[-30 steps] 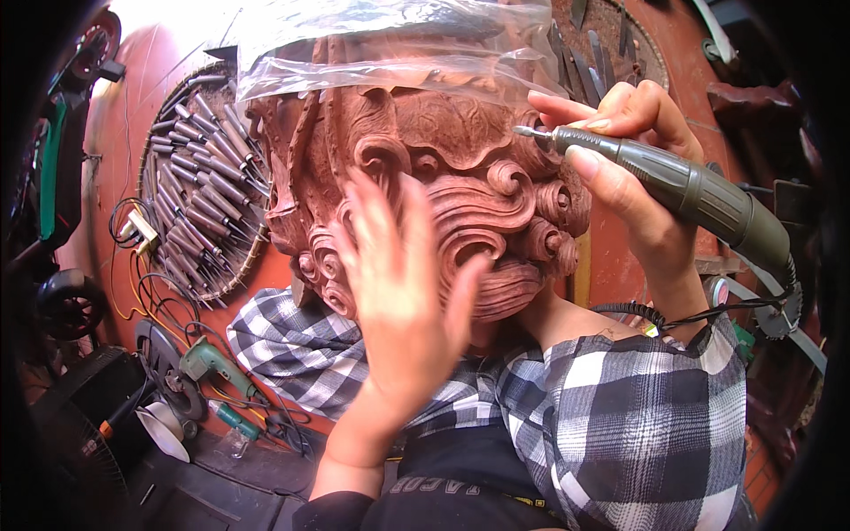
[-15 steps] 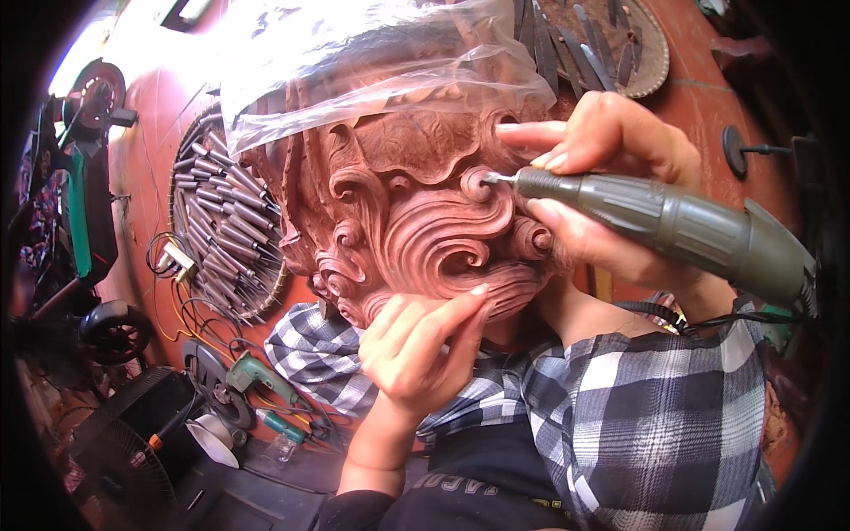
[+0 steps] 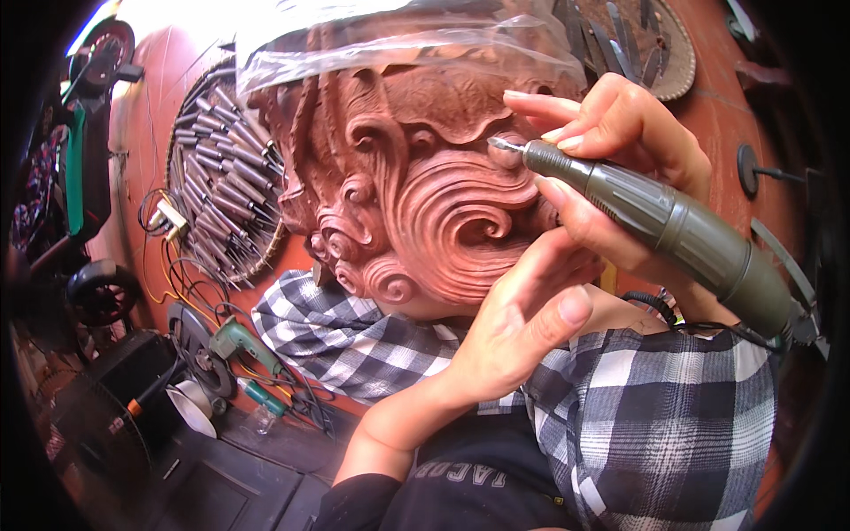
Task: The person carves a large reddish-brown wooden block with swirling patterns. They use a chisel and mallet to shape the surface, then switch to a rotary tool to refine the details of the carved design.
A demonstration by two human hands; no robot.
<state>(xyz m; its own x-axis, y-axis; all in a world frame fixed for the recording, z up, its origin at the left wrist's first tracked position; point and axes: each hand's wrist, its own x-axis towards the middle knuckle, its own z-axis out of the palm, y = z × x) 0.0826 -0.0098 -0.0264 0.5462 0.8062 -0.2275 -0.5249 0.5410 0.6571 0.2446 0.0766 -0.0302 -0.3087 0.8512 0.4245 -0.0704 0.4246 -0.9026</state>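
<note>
A reddish-brown wooden carving (image 3: pixel 381 168) with deep swirls and curls fills the middle, its far part under clear plastic sheeting (image 3: pixel 407 44). My right hand (image 3: pixel 633 133) grips a dark olive rotary tool handpiece (image 3: pixel 677 221), thumb and fingers around its narrow nose. The thin metal bit (image 3: pixel 506 144) points left at a rounded curl on the carving's right side; whether it touches is unclear. Below the handpiece, my left hand (image 3: pixel 518 323) is open, thumb apart, its fingers reaching to the carving's lower right edge. Those fingertips are partly hidden.
A round basket of wooden-handled chisels (image 3: pixel 226 177) stands at left, another tool basket (image 3: pixel 683 53) at far right. Black-and-white checked cloth (image 3: pixel 673 407) covers my lap. A green power drill (image 3: pixel 243 343), cables and a dark fan (image 3: pixel 97 425) lie lower left.
My left hand has moved right from the carving's lower front, and its fingers have spread. The handpiece has tilted more steeply. The carving appears slightly higher in view.
</note>
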